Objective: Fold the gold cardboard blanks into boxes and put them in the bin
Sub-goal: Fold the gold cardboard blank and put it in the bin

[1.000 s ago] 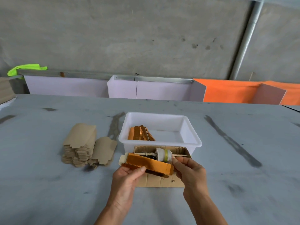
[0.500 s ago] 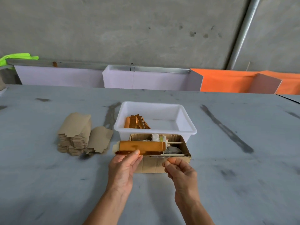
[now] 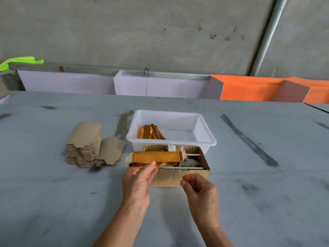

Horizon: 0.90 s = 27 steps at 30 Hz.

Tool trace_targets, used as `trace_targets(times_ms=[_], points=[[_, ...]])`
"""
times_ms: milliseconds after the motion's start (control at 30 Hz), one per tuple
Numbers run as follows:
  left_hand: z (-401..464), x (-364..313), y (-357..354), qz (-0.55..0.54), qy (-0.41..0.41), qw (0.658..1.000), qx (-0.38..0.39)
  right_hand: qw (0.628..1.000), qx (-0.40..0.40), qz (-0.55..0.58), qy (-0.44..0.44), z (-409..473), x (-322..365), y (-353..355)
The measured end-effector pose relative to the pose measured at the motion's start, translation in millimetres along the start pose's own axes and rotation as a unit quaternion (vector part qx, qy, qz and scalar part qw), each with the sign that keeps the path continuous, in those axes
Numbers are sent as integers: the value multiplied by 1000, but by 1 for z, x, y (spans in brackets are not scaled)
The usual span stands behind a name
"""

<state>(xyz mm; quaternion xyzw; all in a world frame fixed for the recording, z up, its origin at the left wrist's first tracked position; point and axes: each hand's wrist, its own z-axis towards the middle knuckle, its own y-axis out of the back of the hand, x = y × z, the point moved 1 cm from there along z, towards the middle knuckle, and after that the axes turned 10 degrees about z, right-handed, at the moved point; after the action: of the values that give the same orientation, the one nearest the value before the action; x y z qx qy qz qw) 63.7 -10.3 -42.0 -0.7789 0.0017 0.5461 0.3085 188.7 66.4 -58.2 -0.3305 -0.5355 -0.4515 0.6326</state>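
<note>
My left hand (image 3: 140, 182) pinches the lower edge of a long gold box (image 3: 156, 156), held level over the left end of a small open cardboard carton (image 3: 170, 178). My right hand (image 3: 200, 190) is just right of it, thumb and forefinger pinched on a thin pale strip (image 3: 180, 169) that runs up to the gold box's right end. Behind the carton stands the white plastic bin (image 3: 170, 141) with a few folded gold boxes (image 3: 148, 131) leaning in its left half. A stack of flat blanks (image 3: 83, 145), brown side up, lies left of the bin.
The carton holds a white tape roll (image 3: 171, 147) on thin sticks and some scraps. The grey table (image 3: 249, 175) carries dark smears. White and orange panels (image 3: 160, 85) line its far edge under a concrete wall.
The gold box has turned level and moved slightly left in my left hand. My right hand let go of the box's right end and drew back toward me, fingers pinched.
</note>
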Motion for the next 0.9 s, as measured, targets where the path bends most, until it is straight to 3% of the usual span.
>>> trace_targets(times_ms=[333, 900], points=[[-3, -3, -6, 21, -1, 999, -38, 993, 18, -102, 65, 2, -7, -2], [-7, -2, -6, 30, -16, 997, -69, 995, 15, -82, 63, 11, -20, 1]])
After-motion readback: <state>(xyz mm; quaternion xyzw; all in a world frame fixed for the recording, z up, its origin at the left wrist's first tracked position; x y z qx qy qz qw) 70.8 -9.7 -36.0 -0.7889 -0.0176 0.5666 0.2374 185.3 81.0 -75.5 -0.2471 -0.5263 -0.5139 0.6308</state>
